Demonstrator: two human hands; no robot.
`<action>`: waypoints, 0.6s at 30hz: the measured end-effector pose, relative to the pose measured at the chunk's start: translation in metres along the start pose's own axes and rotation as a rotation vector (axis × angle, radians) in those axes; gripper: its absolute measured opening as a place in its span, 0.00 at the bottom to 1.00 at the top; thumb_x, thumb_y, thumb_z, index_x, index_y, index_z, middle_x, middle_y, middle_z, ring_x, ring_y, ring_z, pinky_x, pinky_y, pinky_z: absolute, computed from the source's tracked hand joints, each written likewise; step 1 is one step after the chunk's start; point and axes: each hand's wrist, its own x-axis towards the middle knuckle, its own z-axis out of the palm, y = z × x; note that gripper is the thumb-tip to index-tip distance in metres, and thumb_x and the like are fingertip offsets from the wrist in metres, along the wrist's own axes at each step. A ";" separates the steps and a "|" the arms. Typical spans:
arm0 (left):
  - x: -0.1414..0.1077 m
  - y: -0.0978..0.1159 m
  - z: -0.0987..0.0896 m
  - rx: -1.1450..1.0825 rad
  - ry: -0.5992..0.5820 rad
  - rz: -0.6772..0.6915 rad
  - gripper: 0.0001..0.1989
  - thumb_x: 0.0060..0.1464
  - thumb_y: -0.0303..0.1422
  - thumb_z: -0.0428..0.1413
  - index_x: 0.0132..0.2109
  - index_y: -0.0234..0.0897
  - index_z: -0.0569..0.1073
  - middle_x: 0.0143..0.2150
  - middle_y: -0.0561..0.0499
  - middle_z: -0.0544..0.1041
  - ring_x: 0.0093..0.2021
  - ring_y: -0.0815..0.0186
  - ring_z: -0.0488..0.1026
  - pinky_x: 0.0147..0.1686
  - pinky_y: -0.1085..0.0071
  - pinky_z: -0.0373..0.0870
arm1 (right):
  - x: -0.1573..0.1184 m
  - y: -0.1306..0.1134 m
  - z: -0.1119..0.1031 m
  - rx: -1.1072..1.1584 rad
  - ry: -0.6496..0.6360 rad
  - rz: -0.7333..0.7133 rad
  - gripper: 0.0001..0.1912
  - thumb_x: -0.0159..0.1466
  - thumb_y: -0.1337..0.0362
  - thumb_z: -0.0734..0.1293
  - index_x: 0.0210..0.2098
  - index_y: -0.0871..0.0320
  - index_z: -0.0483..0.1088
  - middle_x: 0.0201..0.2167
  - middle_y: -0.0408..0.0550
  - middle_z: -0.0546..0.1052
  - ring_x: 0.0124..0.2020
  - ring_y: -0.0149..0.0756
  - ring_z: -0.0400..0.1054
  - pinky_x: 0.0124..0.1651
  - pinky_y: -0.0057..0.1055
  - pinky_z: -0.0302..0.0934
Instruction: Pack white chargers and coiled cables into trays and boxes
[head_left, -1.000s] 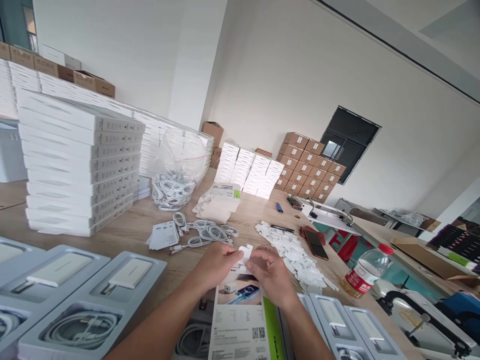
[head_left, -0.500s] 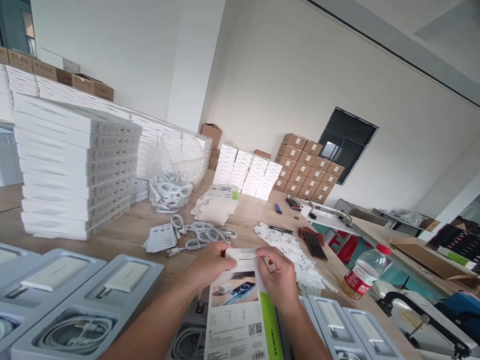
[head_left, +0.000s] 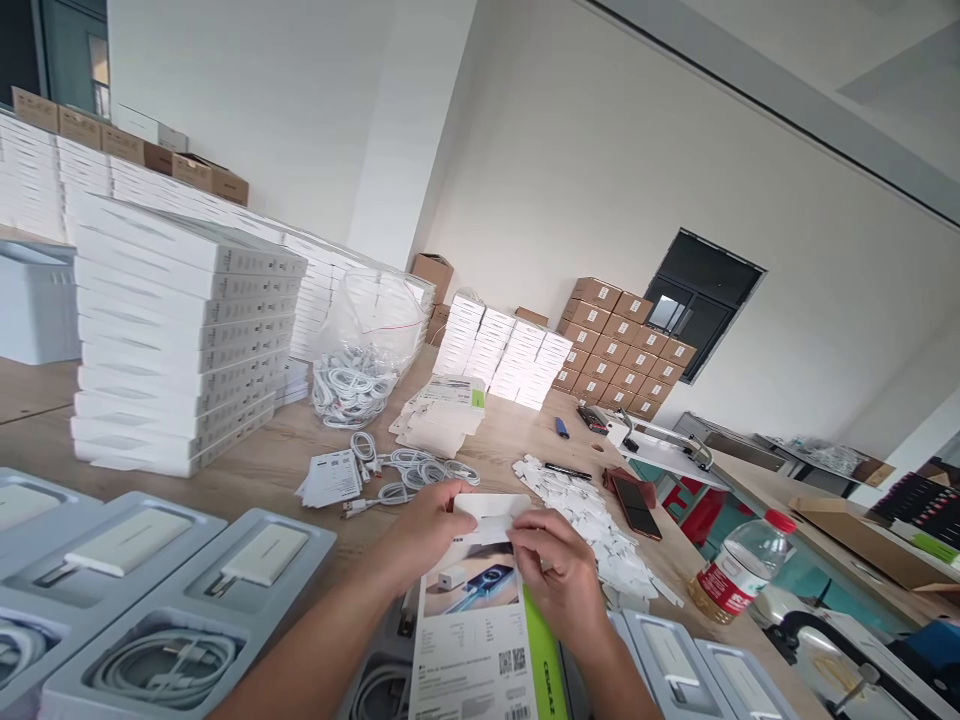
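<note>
A printed white carton (head_left: 472,630) with a green side strip, a phone-and-charger picture and a hang slot near its top is upright in front of me. My left hand (head_left: 431,535) pinches its upper left edge, thumb on the front. My right hand (head_left: 559,570) is at the upper right edge, fingers curled in against the carton; whether a small scrap is between them I cannot see. Below and behind the carton are grey trays, partly hidden. Trays on the left (head_left: 281,610) and right (head_left: 667,655) hold white chargers and coiled cables.
Similar flat cartons (head_left: 442,415), coiled cables (head_left: 427,468), leaflets (head_left: 332,478) and a bag of cables (head_left: 356,385) lie ahead. White paper scraps (head_left: 585,515), a phone (head_left: 636,505) and a bottle (head_left: 739,570) are on the right. A tall white box stack (head_left: 180,340) stands left.
My right hand has slid slightly down the carton's right edge, its fingers curling in more. The top flap around the slot looks bent. My left hand keeps its pinch. The view has shifted slightly.
</note>
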 end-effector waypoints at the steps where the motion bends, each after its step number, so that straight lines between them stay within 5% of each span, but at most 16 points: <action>1: 0.000 0.000 0.000 0.011 0.004 0.009 0.06 0.44 0.30 0.54 0.33 0.39 0.72 0.25 0.58 0.66 0.25 0.69 0.60 0.27 0.72 0.55 | 0.000 -0.001 0.000 -0.005 0.000 -0.008 0.13 0.64 0.72 0.64 0.38 0.50 0.78 0.37 0.49 0.78 0.39 0.39 0.74 0.40 0.34 0.70; 11: 0.002 0.001 0.001 0.113 0.010 0.109 0.04 0.45 0.30 0.51 0.30 0.39 0.70 0.23 0.58 0.61 0.24 0.69 0.56 0.25 0.72 0.50 | 0.002 -0.002 0.003 -0.138 0.037 -0.137 0.13 0.63 0.76 0.65 0.38 0.53 0.76 0.34 0.47 0.78 0.35 0.37 0.70 0.37 0.34 0.67; 18: -0.004 0.007 0.006 0.200 0.016 0.119 0.06 0.47 0.35 0.56 0.33 0.39 0.72 0.24 0.59 0.63 0.25 0.69 0.60 0.26 0.73 0.53 | 0.000 0.003 0.001 -0.002 0.051 0.048 0.11 0.63 0.72 0.66 0.37 0.50 0.78 0.38 0.48 0.76 0.42 0.38 0.70 0.42 0.36 0.67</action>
